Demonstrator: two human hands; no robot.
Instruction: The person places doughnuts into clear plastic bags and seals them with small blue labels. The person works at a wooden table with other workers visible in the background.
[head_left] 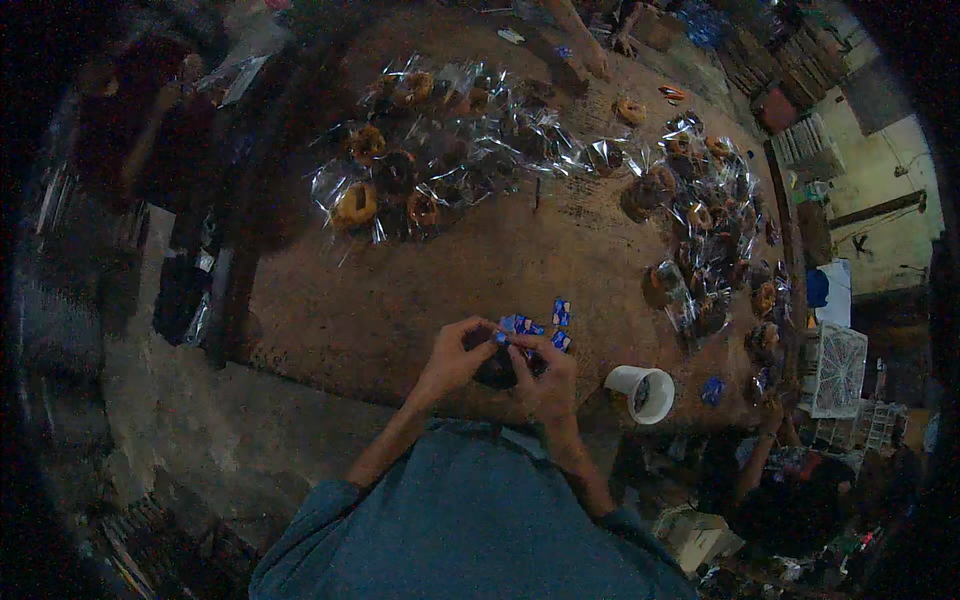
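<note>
Close to the table's near edge, my left hand (pixel 459 352) and my right hand (pixel 547 372) meet with fingertips pinched together. Between them is a small blue label (pixel 501 338), held by both. Below the fingers sits a dark roundish thing (pixel 494 374), mostly hidden by my hands; its kind cannot be made out. Just beyond my fingertips lie several more blue printed labels (pixel 562 311), flat on the brown table (pixel 400 300). To the right of my right hand is a white plastic cup (pixel 652 396), its mouth facing me, with something dark inside.
Ring-shaped brown and orange things in clear plastic wrap (pixel 355 205) cover the far left; another wrapped heap (pixel 700 215) lies along the right. A blue crumpled piece (pixel 712 390) is beyond the cup. Other people's arms (pixel 590 50) reach in at the far edge and lower right.
</note>
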